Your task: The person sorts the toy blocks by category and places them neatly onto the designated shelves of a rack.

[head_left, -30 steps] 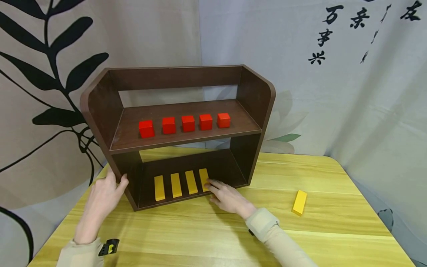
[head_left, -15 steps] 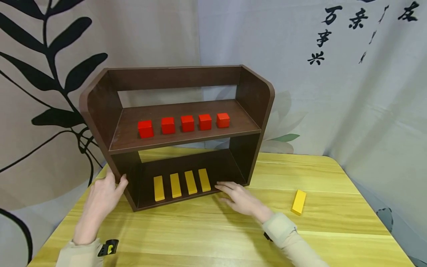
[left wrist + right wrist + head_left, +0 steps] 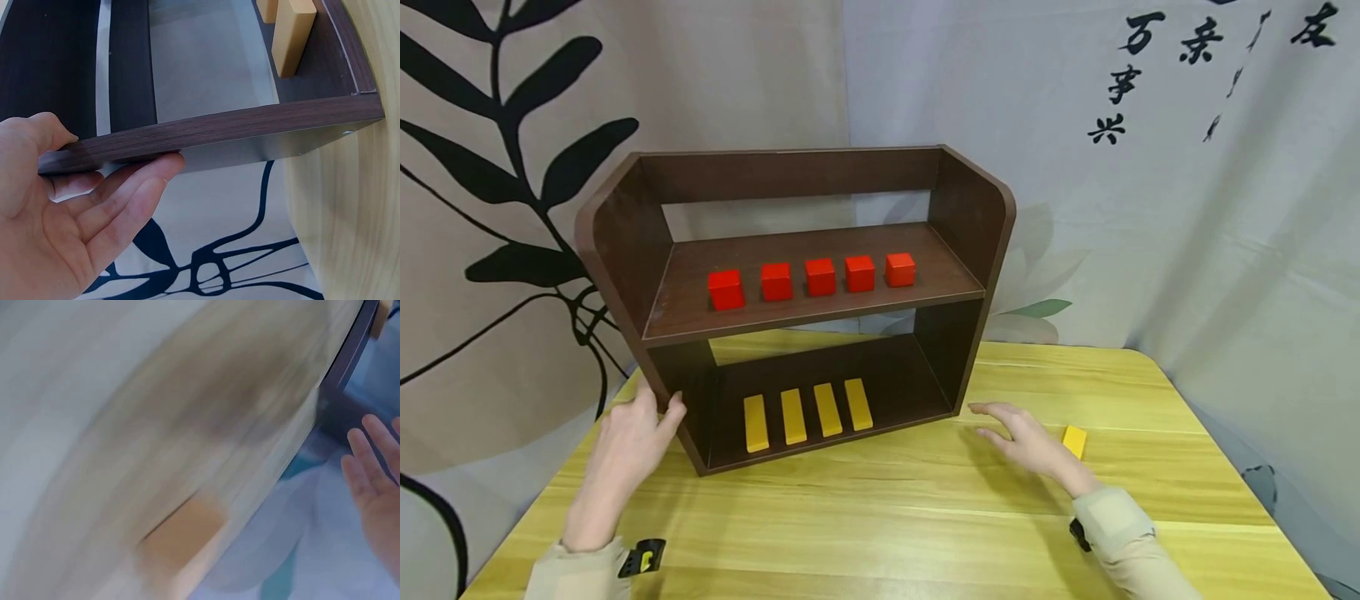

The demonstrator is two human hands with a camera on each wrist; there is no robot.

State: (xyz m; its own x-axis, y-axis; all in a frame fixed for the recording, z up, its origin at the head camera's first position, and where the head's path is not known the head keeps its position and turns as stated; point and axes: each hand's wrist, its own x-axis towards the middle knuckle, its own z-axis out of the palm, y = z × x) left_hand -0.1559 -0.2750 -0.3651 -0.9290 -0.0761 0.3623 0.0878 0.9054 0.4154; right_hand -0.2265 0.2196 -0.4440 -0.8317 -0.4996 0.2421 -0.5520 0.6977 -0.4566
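My left hand grips the left side panel of a dark brown two-tier shelf. In the left wrist view the thumb lies on one face of the panel edge and the fingers on the other. My right hand holds nothing and is over the table, right of the shelf, with fingers extended. Just beyond its wrist lies a loose yellow block, partly hidden by the arm; the right wrist view shows this block blurred. On the lower tier several yellow blocks stand in a row.
A row of several red cubes sits on the upper tier. The shelf stands on a yellow wood-grain table. Behind it hang pale curtains with a black leaf print and black characters.
My right hand has left the rightmost yellow block in the row and moved right, off the shelf and towards the loose block. The left hand keeps its grip on the side panel.
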